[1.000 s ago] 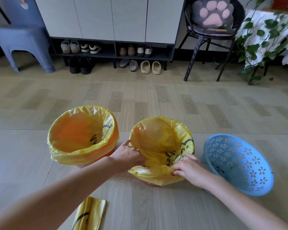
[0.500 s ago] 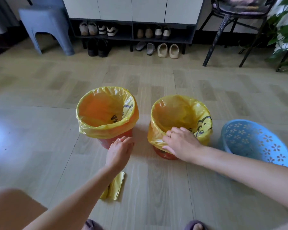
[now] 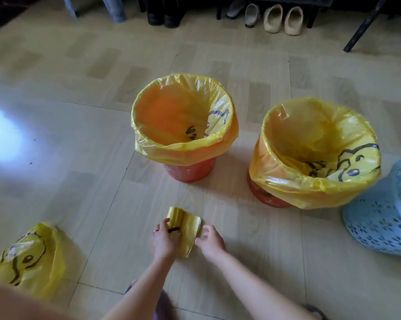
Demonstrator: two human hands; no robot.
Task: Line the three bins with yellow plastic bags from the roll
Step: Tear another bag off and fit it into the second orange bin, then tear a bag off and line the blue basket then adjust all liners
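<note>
Crinkly yellow roll point(image 3: 185, 229), seemingly between both hands.

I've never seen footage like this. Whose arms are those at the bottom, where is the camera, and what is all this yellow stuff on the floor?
There is no machine here: a person wears one wide-angle camera on the head, looking forward and down, so the arms are their own. The left hand and right hand both grip a small flattened roll of yellow plastic bags lying on the pale wood-pattern floor. Beyond it stand two round orange plastic bins, one on the left and one on the right, each already lined with a yellow bag folded over its rim. At the right edge stands a light blue perforated plastic bin, with no bag visible on it. At lower left lies a loose yellow bag with black cartoon print. Shoes line the far wall.
</note>
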